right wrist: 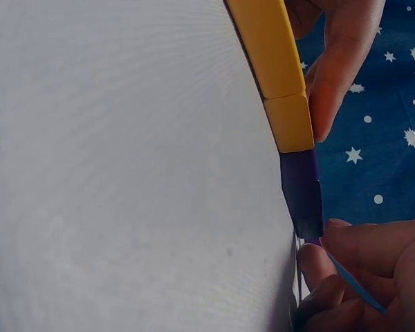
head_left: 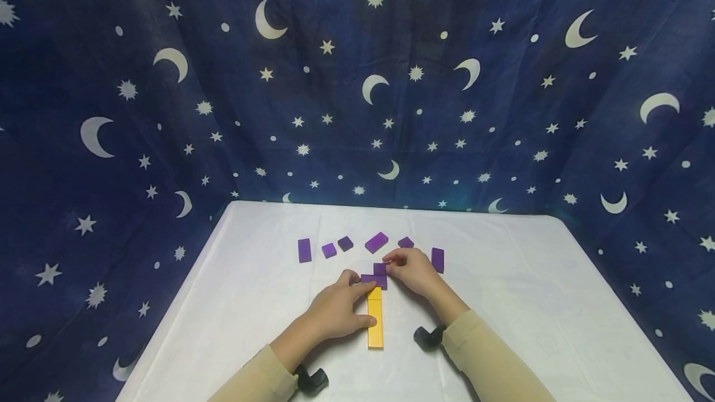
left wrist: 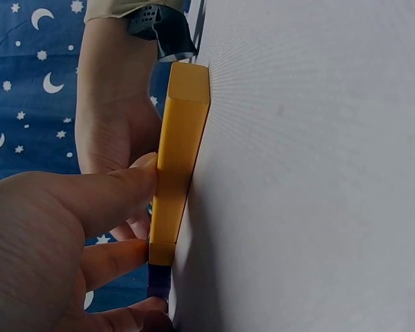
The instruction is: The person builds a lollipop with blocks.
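Yellow blocks lie end to end on the white table: a long one (head_left: 376,335) and a short one (head_left: 375,294). A purple block (head_left: 367,278) lies crosswise at their far end, with a small purple block (head_left: 379,268) just beyond its right part. My left hand (head_left: 333,310) has its fingers spread; the thumb touches the long yellow block and other fingers touch the short yellow and crosswise purple blocks. My right hand (head_left: 414,272) pinches the small purple block from the right. In the right wrist view its fingertips partly cover the end of the purple blocks (right wrist: 301,190).
Loose purple blocks form an arc beyond my hands, among them a rectangular one (head_left: 304,250) at left, a small one (head_left: 329,250), a tilted one (head_left: 377,242) and one (head_left: 438,260) beside my right hand. A starry curtain (head_left: 335,160) stands behind the white table (head_left: 503,278).
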Demonstrator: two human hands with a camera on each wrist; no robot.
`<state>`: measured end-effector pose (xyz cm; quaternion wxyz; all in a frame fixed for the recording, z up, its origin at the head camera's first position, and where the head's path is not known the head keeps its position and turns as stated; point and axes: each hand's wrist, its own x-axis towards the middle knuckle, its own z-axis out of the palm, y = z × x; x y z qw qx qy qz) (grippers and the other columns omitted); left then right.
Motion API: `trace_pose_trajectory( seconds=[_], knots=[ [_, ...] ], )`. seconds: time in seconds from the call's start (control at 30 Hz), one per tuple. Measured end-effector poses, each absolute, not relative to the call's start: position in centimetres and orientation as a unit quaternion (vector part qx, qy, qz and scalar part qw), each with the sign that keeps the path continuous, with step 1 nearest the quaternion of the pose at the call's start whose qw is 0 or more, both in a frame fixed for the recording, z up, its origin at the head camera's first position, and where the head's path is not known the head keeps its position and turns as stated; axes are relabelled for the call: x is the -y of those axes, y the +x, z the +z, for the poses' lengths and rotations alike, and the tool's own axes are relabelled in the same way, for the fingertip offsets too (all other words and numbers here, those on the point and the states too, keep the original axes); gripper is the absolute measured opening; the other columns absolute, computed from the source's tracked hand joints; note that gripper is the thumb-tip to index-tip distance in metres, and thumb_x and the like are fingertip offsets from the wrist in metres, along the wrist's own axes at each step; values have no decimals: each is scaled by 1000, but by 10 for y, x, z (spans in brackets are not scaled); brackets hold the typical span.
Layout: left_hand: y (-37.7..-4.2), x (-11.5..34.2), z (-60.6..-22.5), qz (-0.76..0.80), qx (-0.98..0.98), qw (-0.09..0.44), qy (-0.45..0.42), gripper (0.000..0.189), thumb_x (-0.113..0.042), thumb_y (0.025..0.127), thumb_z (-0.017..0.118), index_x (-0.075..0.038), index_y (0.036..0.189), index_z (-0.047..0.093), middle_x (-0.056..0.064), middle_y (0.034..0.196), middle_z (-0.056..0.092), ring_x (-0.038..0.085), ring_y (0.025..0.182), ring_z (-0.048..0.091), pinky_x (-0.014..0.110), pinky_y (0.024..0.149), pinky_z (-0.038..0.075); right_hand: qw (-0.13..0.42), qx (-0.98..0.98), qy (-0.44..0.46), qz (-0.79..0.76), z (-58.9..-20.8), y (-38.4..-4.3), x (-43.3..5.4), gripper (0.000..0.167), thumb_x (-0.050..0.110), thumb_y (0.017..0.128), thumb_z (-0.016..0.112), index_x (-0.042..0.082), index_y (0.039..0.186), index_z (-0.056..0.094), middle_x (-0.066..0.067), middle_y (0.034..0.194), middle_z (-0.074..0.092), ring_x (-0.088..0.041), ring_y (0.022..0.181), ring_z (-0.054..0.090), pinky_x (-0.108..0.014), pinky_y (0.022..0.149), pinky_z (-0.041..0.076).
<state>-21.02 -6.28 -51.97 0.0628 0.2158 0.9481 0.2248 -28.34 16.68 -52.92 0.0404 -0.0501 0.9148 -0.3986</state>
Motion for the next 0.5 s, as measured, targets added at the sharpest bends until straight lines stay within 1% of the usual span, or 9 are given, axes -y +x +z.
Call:
trace_pose_trajectory(
  seconds=[0.13,0.23,0.33,0.43,0.5],
  knots=[
    [-210,63,-521,226,-948,64,215,75,-58,86,83,-33,153,61,8,146,58,25,111,69,49,100,59,41,-914,-39,-401,-527,-283,-166,20,15,95,81,24,112,83,3,92,72,-18,92,62,-45,98,57],
    [-211,63,-521,227,-948,65,215,75,-59,86,82,-34,154,61,8,147,58,26,114,69,50,101,59,36,-914,-36,-403,-526,-283,-165,20,15,94,82,23,112,82,3,91,71,-18,92,62,-41,94,58],
    [-211,63,-521,227,-948,64,216,75,-58,86,82,-34,154,61,8,147,58,25,113,69,49,100,59,35,-910,-34,-411,-524,-283,-166,21,14,94,83,22,113,82,2,90,71,-18,88,62,-34,82,58],
    [-210,64,-521,227,-947,61,218,75,-58,86,83,-33,153,61,8,145,58,25,111,69,49,99,60,36,-908,-29,-416,-522,-284,-168,24,14,94,83,20,116,81,0,91,71,-18,80,64,-29,69,56],
    [-210,64,-521,227,-947,60,219,75,-58,86,83,-33,153,61,8,145,58,25,111,69,49,99,60,35,-909,-26,-415,-521,-285,-169,26,13,94,82,19,119,80,0,92,72,-17,75,64,-27,64,55]
  ],
)
